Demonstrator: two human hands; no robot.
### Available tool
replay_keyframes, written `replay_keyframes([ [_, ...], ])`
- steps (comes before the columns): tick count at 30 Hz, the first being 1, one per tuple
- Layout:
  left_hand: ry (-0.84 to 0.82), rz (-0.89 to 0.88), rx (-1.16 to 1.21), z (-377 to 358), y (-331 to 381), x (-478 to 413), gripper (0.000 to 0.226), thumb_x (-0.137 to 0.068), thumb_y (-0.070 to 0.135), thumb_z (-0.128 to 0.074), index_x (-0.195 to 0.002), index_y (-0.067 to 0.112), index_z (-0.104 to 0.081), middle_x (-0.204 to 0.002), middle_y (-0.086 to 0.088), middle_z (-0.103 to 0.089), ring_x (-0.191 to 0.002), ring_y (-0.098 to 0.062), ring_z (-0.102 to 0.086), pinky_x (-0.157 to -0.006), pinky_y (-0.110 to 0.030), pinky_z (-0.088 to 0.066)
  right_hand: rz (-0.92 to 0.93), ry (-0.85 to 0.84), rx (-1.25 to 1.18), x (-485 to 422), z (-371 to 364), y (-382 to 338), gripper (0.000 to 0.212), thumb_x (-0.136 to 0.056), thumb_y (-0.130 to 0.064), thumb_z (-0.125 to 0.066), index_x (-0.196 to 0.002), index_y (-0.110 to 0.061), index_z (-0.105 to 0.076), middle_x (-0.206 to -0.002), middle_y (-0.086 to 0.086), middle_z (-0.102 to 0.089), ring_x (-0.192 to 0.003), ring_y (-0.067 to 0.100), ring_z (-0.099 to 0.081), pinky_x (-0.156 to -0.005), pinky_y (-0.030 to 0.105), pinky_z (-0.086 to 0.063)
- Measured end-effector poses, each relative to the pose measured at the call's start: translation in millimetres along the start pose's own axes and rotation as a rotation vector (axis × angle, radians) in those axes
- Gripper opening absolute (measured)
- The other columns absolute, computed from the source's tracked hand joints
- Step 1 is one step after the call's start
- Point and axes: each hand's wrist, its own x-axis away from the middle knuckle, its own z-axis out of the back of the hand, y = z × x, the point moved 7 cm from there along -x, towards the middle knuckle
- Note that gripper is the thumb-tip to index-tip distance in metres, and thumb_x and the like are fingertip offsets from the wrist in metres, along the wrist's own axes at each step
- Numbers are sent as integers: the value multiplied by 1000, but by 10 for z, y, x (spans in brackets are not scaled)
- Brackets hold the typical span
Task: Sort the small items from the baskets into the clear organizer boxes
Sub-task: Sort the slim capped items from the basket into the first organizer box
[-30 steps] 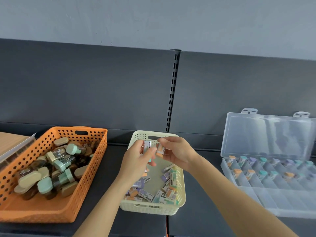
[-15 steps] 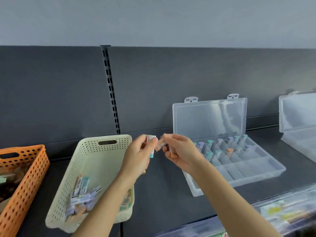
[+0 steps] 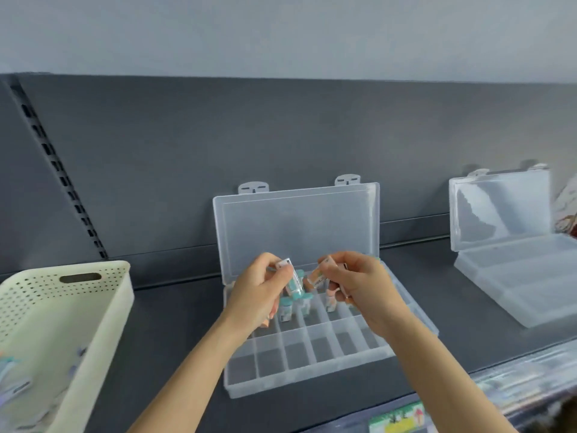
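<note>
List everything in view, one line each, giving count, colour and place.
shelf: one, dark grey, underneath everything.
basket: one, cream, left; blurred small items inside.
organizer box: one, clear, lid open, centre.
second organizer box: one, clear, open, far right.
vials in box: a few, teal- and orange-capped, back compartments; some hidden.
left hand: pinches a teal-capped vial.
right hand: pinches an orange vial.

We see our forearms (image 3: pixel 193 364) bare and slender; our left grip (image 3: pixel 256 295) and right grip (image 3: pixel 365 292) are bare-fingered too.
</note>
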Motion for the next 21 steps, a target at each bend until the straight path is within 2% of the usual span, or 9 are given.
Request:
replay_keyframes([
  [3,-38,-50,-72,-393,83,-82,12,-91,26,-59,-87,15,-59,-68,2,-61,-45,-6,-44,-46,-21,-37,29,45,80,-94,470,47,11,-89,-16,-61,-89,-15,-72,-68,3,-66,-56,7,-54,-52,20,-44],
  [7,2,-108,-200,-756,181,-163,3,-86,27,-66,-85,24,-65,-78,9,-64,-72,-3,-55,-59,-13,-42,62,105,156,-224,1022,123,12,-90,-13,-61,-89,-18,-72,-74,4,-69,-57,9,-55,-50,19,-46],
  [10,49,-124,-257,-907,217,-207,3,-85,26,-68,-84,27,-65,-75,14,-64,-72,0,-57,-57,-9,-42,103,144,299,-298,1320,183,11,-87,-11,-62,-90,-19,-69,-67,-7,-65,-54,7,-53,-49,22,-45],
  [12,54,-130,-260,-994,237,-216,7,-84,24,-69,-85,29,-64,-74,15,-64,-69,0,-57,-56,-8,-42,121,158,423,-342,1453,232,9,-84,-11,-63,-85,-20,-66,-71,-10,-64,-60,9,-55,-54,24,-46],
  [17,52,-144,-335,-1175,266,-194,10,-82,24,-71,-84,30,-63,-77,18,-65,-72,2,-61,-57,-6,-42,133,24,604,-471,1456,431,2,-84,-11,-65,-83,-13,-65,-74,-14,-61,-65,6,-53,-56,18,-41],
  [21,35,-140,-353,-1223,266,-177,8,-82,22,-70,-80,25,-64,-77,17,-66,-76,6,-59,-57,-7,-44,192,-58,796,-614,1323,613,5,-80,-10,-68,-82,-15,-68,-80,-6,-60,-70,7,-49,-60,16,-40],
])
